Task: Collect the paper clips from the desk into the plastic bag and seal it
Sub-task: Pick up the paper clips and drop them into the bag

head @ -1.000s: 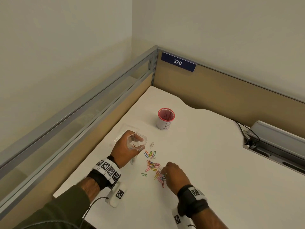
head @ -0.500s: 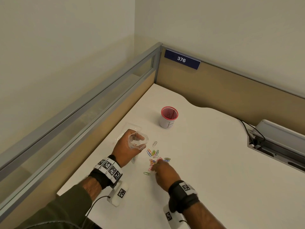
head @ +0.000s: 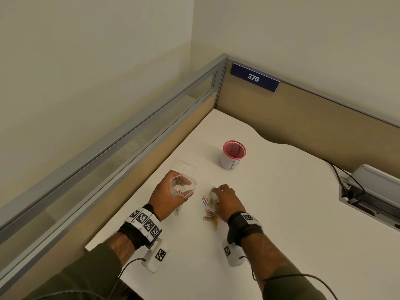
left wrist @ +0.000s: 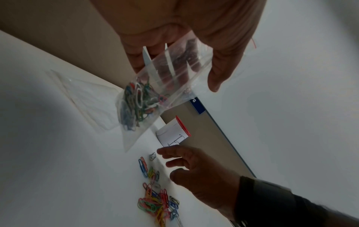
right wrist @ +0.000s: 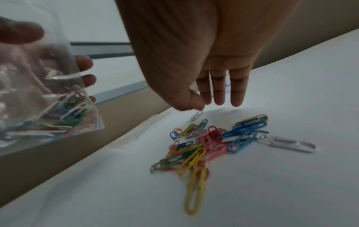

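My left hand [head: 168,192] grips a clear plastic bag [head: 183,188] and holds its mouth open above the desk [head: 281,213]. Several coloured paper clips lie inside the bag [left wrist: 136,106]. To its right a pile of coloured paper clips [head: 211,216] rests on the desk. My right hand [head: 217,190] reaches over the pile with its fingers straight. The thumb and index fingertips touch a single silver clip [right wrist: 197,115] lying at the pile's far end. This clip [left wrist: 153,156] is still flat on the desk.
A white cup with a red rim [head: 233,155] stands beyond the clips. A second clear bag [head: 184,166] lies flat behind my left hand, near the desk's left edge. Partition walls close the left and back. A cable box [head: 372,191] sits at the right.
My right hand has moved from the near end of the pile forward to its far end. The left hand has kept the bag in the same place.
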`<control>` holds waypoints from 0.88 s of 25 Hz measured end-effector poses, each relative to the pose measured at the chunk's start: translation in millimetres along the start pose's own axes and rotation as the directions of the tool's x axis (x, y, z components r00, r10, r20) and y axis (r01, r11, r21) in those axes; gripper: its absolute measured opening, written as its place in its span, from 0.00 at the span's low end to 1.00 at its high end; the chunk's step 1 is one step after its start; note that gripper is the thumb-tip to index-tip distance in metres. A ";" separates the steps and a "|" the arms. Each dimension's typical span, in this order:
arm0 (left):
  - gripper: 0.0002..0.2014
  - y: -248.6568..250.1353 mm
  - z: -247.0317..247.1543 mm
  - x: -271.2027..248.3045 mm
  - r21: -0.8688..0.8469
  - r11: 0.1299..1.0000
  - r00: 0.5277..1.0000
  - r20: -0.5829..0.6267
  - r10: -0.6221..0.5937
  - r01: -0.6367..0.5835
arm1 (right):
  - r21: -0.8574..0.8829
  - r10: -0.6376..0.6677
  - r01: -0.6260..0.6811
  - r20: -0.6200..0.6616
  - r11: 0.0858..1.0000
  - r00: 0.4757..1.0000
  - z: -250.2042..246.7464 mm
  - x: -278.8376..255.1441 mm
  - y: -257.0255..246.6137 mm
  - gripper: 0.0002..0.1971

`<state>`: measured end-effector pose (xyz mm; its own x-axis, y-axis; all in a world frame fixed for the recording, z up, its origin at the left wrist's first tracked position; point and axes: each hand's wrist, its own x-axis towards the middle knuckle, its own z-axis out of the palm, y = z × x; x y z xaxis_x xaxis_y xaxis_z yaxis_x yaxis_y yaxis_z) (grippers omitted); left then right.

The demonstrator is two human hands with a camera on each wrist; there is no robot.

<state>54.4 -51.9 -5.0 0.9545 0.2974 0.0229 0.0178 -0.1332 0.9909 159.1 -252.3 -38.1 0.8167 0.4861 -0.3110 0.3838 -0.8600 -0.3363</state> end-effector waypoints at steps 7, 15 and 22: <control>0.18 -2.6 -10.3 0.6 -0.036 0.999 1.000 -0.027 -0.002 0.001 | -0.174 -0.158 0.171 0.084 0.970 0.984 12.4 0.6 -0.5 0.31; 0.17 3.9 3.7 -0.1 0.005 1.000 1.000 0.007 0.005 -0.005 | -0.099 -0.229 0.229 0.017 0.968 0.973 23.0 -21.1 -7.9 0.32; 0.18 9.9 8.5 -0.2 0.030 0.999 0.999 0.015 0.030 -0.031 | -0.211 -0.275 0.267 -0.012 0.940 0.961 28.6 -27.6 2.0 0.10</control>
<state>56.9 -61.3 3.6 0.9590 0.2787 0.0507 -0.0024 -0.1710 0.9853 125.0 -263.1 -55.6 0.6844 0.7023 -0.1961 0.6697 -0.7118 -0.2119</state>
